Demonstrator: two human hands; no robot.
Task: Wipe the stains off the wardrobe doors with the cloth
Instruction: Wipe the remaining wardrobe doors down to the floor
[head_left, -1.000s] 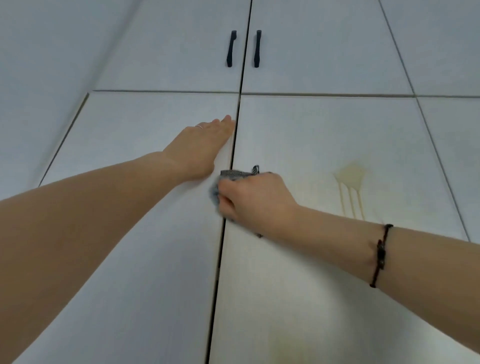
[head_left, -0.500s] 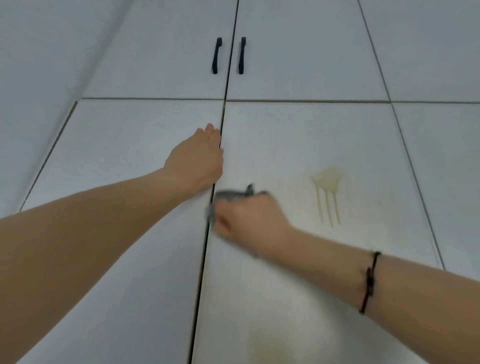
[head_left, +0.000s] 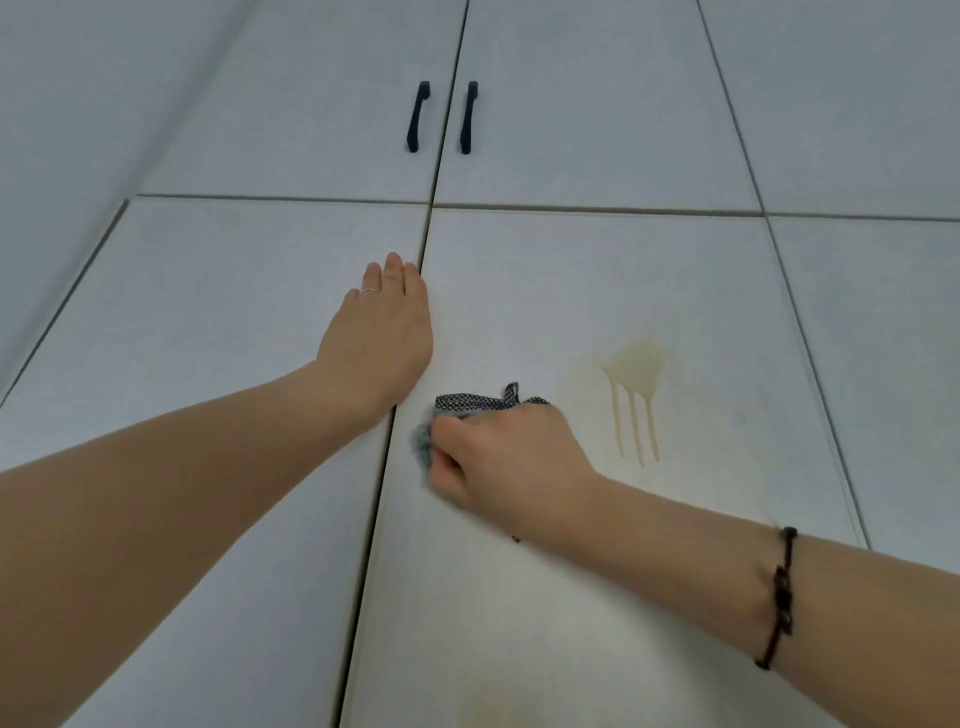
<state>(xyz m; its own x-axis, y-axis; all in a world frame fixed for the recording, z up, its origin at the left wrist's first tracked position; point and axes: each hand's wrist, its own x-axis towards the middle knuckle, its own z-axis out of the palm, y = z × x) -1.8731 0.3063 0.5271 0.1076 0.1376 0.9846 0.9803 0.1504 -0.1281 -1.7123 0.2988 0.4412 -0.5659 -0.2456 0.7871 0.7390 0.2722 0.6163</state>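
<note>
Shifted off seam (head_left: 376, 519), right grip (head_left: 511, 467) clutches cloth (head_left: 423, 441) near stain (head_left: 635, 364); left grip (head_left: 379, 338) seemingly flat.

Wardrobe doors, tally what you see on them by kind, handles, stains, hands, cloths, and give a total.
Black handles: 2
Yellowish stains: 2, a drip stain and a faint patch at the bottom edge
Hands: 2, left hand open, right hand gripping the cloth
Cloths: 1
Total: 7

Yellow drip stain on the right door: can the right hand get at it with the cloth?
Probably yes: the stain lies just beside the right hand and its cloth, only bare door panel between them.
</note>
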